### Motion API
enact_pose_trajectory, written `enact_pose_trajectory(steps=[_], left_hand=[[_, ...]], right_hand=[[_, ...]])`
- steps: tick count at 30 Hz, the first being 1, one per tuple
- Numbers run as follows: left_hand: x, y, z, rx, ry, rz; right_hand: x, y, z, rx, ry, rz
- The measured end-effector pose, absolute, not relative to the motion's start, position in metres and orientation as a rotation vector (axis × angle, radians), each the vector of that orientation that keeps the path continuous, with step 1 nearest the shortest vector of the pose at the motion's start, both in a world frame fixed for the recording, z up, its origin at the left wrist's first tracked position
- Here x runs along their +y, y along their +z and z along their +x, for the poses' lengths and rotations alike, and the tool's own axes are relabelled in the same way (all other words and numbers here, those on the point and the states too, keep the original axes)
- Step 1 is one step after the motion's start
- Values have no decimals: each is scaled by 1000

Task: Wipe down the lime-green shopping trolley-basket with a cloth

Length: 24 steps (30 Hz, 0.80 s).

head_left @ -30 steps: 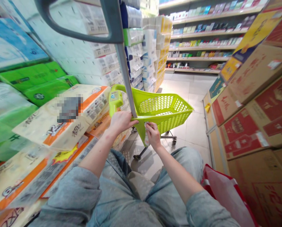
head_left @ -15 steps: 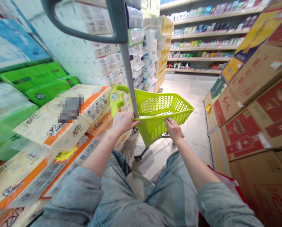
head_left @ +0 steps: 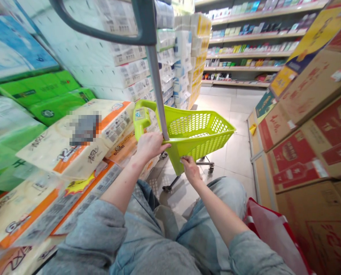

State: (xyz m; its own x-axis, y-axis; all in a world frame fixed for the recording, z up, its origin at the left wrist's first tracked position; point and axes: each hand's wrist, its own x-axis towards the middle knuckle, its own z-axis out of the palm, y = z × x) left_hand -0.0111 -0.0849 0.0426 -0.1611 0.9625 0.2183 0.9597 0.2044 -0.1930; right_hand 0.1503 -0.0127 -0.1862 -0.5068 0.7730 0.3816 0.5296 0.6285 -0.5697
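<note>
A lime-green shopping basket cart (head_left: 199, 122) with perforated sides stands in front of me on small black casters. My left hand (head_left: 151, 147) is closed over the cart's near rim, beside the foot of the grey pole (head_left: 157, 91). My right hand (head_left: 191, 170) touches the cart's near side wall, low and close to its rear corner. Its fingers are pinched, and a scrap of something small and white shows at their tips. Above rises the dark grey loop handle (head_left: 147, 25). The basket's visible inside holds nothing.
Tissue packs (head_left: 73, 137) are stacked along the left, close to my left arm. Printed cartons (head_left: 296, 152) line the right side. A red-and-white bag (head_left: 269, 225) sits by my right leg. Stocked shelves (head_left: 253, 44) stand beyond the tiled floor (head_left: 233, 152).
My right hand has moved left and down along the cart's side, toward its rear corner. My left hand keeps its hold on the rim. More of the red-and-white bag shows.
</note>
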Motion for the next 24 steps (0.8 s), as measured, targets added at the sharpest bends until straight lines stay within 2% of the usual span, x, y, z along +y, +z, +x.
enact_pose_trajectory(steps=[9, 14, 19, 24], left_hand=[[-88, 44, -7, -2243, -20, -1796], [-90, 44, -7, -2246, -19, -1796], [-90, 42, -9, -2228, -49, -1831], [-91, 43, -7, -2215, -67, -1836]], right_hand=[[-26, -204, 131, -1965, 567, -1074], [-38, -203, 119, -1653, 791, -1159], [-44, -164, 112, -1484, 950, -1061], [-42, -112, 107, -1508, 836, -880]])
